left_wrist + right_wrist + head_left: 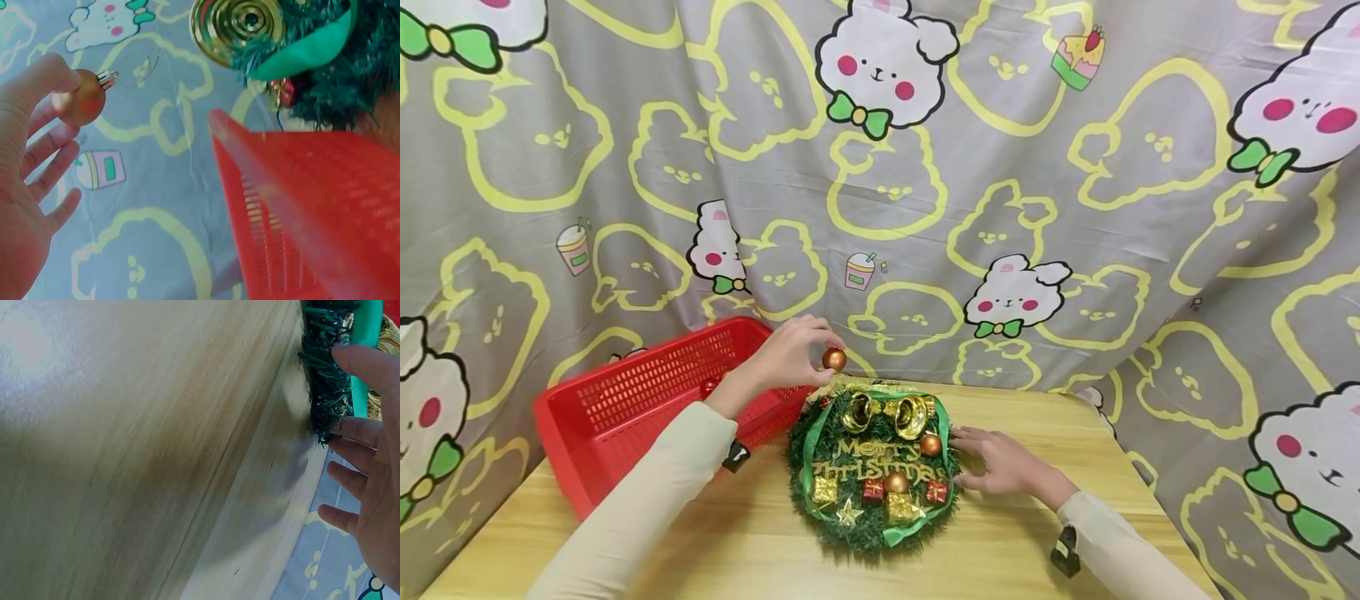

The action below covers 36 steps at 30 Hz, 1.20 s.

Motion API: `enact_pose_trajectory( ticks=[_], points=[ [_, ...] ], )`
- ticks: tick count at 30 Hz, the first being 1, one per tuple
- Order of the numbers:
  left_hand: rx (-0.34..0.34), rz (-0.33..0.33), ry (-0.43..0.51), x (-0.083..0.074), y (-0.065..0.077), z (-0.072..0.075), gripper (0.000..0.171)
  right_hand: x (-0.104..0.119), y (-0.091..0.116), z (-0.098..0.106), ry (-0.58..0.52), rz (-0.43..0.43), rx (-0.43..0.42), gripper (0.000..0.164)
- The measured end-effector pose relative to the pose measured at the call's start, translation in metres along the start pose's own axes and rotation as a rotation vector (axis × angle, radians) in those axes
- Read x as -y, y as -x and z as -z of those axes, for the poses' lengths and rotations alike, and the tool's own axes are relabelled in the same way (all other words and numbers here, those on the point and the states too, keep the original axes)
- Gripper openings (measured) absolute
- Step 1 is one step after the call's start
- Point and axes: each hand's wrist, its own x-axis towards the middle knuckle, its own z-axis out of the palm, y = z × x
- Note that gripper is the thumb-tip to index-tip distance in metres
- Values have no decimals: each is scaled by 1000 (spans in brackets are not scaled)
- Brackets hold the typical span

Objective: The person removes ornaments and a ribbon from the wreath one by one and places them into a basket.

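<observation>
In my left hand [792, 353] I pinch a copper-gold Christmas bauble [833, 359] between thumb and fingers, above the far left side of a green wreath [867, 540]. A silver cap and thin thread loop show on the bauble [81, 103] in the left wrist view. The wreath lies on the table with golden bells [912, 417], "Merry Christmas" lettering, small gift boxes, a green ribbon and two similar baubles, one at its right [931, 445]. My right hand [1000, 463] rests at the wreath's right edge, thumb and fingertips touching the greenery, fingers loosely extended.
A red plastic basket [568, 446] with perforated sides stands to the left of the wreath, with a shiny red item [709, 387] in it. The wooden table [737, 550] ends at a patterned grey curtain [895, 308] behind.
</observation>
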Motion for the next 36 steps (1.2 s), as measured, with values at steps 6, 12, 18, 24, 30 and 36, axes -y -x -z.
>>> enact_pose_trajectory(
  ticks=[6,12,18,24,30,36],
  points=[
    [-26,12,-9,9,5,17,29,0,-1,0,-1,1,1,69],
    [-28,54,-55,18,11,34,28,1,0,1,-5,1,-1,68],
    [-44,91,-101,32,21,47,28,2,0,3,-8,-4,-1,68],
    [-47,135,-127,47,35,55,30,2,0,3,-8,-2,0,68],
    [-33,219,-124,58,48,62,33,2,0,3,-13,-4,1,67],
    [-46,249,-133,70,57,65,31,2,1,2,-14,-5,-1,66]
  ],
)
